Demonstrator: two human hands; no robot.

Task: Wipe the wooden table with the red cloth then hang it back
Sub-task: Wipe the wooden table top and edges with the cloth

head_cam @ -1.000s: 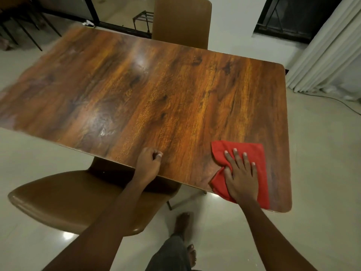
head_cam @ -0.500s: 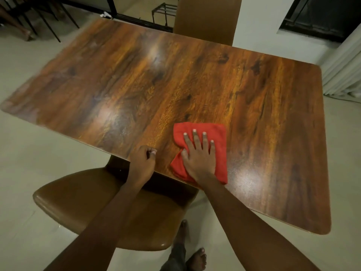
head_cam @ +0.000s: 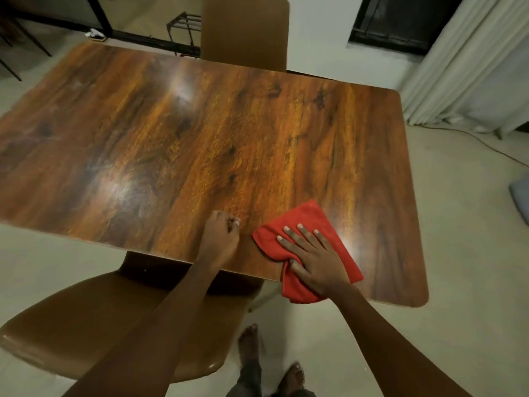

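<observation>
The left hand [head_cam: 219, 241] rests near the front edge of the wooden table [head_cam: 177, 133], curled into a loose fist with the knuckles on the surface and nothing visibly held in it; its bare forearm runs down toward the lower left of the view. Below and to the left of this hand, a brown chair [head_cam: 94, 319] stands at the near side of the table, its seat partly tucked under the edge. The tabletop itself shows dark grain streaks and several pale patches of reflected light.

Just beside the left hand, to its right, lies the red cloth [head_cam: 309, 224], spread on the table close to the front edge; its lower part droops past the edge. The right hand [head_cam: 313, 256] lies flat on the cloth with the fingers spread wide and pressed on the fabric, the thumb side bunching a fold at the cloth's lower left. The two hands are near each other but apart.

Beyond the far edge, a second brown chair [head_cam: 246, 30] faces the table. At the far right hang white curtains [head_cam: 469, 61] that reach the pale floor [head_cam: 469, 253]. At the bottom, between the forearms, the person's bare feet [head_cam: 250, 343] stand on the floor.
</observation>
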